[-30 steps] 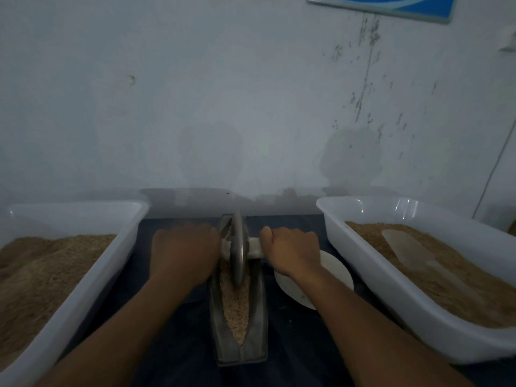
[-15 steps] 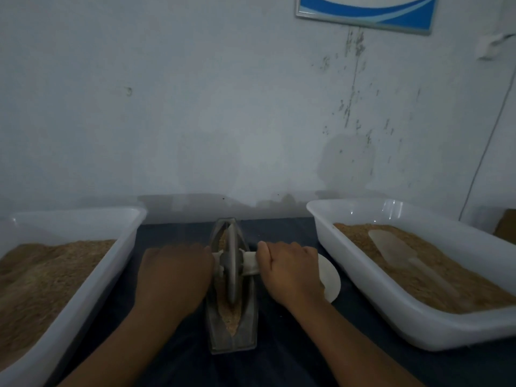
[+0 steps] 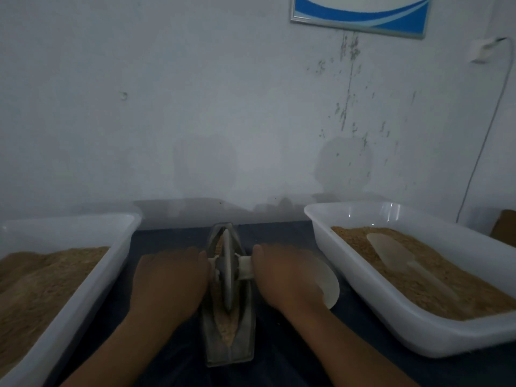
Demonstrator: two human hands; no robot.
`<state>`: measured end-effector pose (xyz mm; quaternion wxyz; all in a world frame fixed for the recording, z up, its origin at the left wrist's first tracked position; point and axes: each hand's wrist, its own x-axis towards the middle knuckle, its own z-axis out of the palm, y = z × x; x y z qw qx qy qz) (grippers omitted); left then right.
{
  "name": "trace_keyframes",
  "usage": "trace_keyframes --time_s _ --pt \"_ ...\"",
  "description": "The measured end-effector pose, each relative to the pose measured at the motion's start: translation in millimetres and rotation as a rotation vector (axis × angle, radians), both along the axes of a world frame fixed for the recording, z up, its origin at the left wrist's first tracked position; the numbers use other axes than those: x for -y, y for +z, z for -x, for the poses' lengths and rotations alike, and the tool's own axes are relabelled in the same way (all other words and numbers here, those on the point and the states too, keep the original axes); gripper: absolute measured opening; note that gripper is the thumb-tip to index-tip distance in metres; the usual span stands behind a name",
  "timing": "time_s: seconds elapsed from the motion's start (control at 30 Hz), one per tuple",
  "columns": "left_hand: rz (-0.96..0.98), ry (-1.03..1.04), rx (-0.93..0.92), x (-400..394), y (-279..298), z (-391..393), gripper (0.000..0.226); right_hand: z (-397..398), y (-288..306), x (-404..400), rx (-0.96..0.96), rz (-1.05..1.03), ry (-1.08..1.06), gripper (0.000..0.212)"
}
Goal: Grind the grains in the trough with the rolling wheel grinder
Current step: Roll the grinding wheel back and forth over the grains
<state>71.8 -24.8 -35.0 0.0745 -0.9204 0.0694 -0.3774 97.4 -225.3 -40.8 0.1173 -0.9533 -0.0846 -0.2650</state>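
A narrow metal trough [image 3: 242,350] lies lengthwise on the dark table in front of me, with pale grains [image 3: 227,329] along its groove. The metal rolling wheel [image 3: 227,270] stands upright in the groove, around the trough's middle. A pale axle handle [image 3: 245,266] sticks out on each side of the wheel. My left hand [image 3: 170,280] wraps the left end, which is hidden under it. My right hand [image 3: 287,277] grips the right end.
A white tub [image 3: 83,286] of brown ground grain sits at the left. Another white tub [image 3: 396,317] at the right holds grain and a pale scoop [image 3: 391,251]. A small white dish [image 3: 329,286] lies under my right wrist. The wall stands just behind the table.
Both hands have drawn the wheel back along the trough from its far end toward the middle. The camera has tilted up slightly.
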Motion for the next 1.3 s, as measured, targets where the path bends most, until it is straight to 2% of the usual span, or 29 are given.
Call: trace_keyframes --time_s 0.1,0.23,0.37,0.6,0.73,0.9,1.0,1.13,1.3 --pt "0.014 0.001 -0.026 -2 -2 -13 0.039 -11 1 0 -0.040 0.050 -0.014 0.043" --pt "-0.032 0.047 -0.095 -7 -2 -30 0.020 -29 4 -5 -0.068 0.135 -0.010 0.029" --pt "-0.010 0.087 -0.153 -11 -1 -47 0.020 -47 10 -9 -0.114 0.185 0.025 0.016" --pt "0.018 0.093 -0.224 -14 0 -64 0.017 -72 21 -9 -0.255 0.335 0.078 0.036" --pt "0.057 0.078 -0.244 -13 2 -70 0.017 -80 25 -10 -0.306 0.246 0.053 0.027" --pt "0.062 0.086 -0.258 -12 1 -74 0.016 -87 29 -12 -0.376 0.121 0.003 0.041" --pt "0.011 0.090 -0.253 -12 0 -71 0.017 -84 26 -11 -0.332 0.162 0.025 0.035" --pt "-0.126 0.101 -0.248 -11 1 -58 0.018 -74 14 -7 -0.197 0.317 0.052 0.020" --pt "-0.159 0.089 -0.184 -3 4 -35 0.019 -53 -5 -1 -0.019 0.294 0.045 0.014"
